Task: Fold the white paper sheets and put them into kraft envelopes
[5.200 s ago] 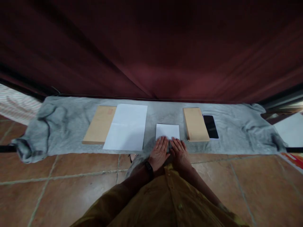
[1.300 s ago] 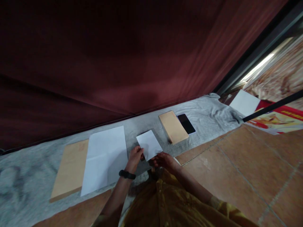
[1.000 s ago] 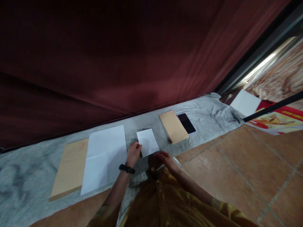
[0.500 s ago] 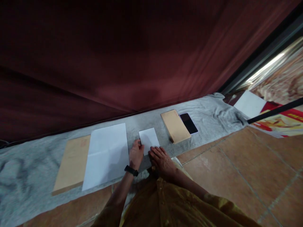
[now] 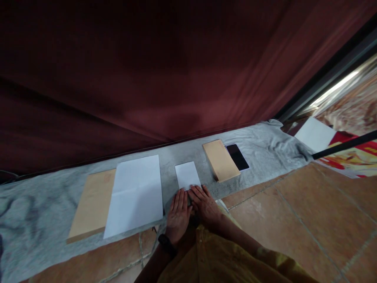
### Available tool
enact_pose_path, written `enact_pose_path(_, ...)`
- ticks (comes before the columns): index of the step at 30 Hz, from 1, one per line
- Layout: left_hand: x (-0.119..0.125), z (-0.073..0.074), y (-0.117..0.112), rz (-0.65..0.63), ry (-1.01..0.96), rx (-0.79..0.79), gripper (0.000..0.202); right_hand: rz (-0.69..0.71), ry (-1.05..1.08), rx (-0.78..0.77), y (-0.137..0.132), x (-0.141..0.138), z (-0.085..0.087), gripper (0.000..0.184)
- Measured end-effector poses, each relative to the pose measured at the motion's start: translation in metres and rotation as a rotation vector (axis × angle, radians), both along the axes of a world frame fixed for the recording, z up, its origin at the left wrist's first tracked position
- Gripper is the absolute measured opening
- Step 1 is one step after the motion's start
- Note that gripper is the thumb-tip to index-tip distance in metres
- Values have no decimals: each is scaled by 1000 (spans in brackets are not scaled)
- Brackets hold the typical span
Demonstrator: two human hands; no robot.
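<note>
1. Wearing a yellow-brown shirt (image 5: 212, 259) and, on the left wrist, a dark wristband (image 5: 166, 244), with tiled floor (image 5: 265, 220) on both sides of the body.
2. Resting the left hand (image 5: 178, 216) palm down, with straight fingers side by side, and touching the near edge of the small white paper (image 5: 187, 175) with the fingertips.
3. Resting the right hand (image 5: 207, 206) palm down in the same flat manner, just beside the left, and covering the near right corner of the small white paper with the fingertips.
4. Pressing the small white paper flat onto the gray cloth (image 5: 265, 145), between the large white sheet (image 5: 135, 192) and the right tan block (image 5: 221, 160).
5. Viewing, to the left, the large white sheet lying flat with a faint crease, against the left tan block (image 5: 92, 204); being unable to tell any overlap there.
6. Viewing, to the right and slightly farther off, the right tan block lying aslant, with a dark-screened phone (image 5: 237, 157) just beside its right edge.
7. Looking farther right to a dark bar (image 5: 344, 145), a white panel (image 5: 314, 134) and a red-and-yellow printed sheet (image 5: 353, 159).
8. Facing, behind the gray cloth, a dark red curtain (image 5: 147, 78).
</note>
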State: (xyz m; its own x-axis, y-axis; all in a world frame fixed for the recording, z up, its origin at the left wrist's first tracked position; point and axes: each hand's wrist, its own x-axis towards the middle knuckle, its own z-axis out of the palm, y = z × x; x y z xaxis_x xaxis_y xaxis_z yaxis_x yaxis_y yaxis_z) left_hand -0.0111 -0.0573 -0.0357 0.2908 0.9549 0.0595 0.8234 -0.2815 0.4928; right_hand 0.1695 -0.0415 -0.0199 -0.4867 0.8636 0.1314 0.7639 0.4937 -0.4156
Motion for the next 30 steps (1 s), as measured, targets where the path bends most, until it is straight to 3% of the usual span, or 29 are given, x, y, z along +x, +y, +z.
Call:
enact_pose_path(8, -5, -11, -9, -24, 305, 339, 71, -50, -87, 31, -3, 17, -6, 50)
enact_pose_path(17, 0, 3, -5, -35, 349, 253, 67, -15, -53, 53, 2, 22, -1, 47)
enact_pose_path(24, 3, -1, -8, -33, 387, 212, 64, 152, -34, 83, 38, -3, 0, 46)
enact_pose_path(30, 3, -5, -7, -25, 360, 238, 64, 157, -64, 90, 60, -18, -8, 44)
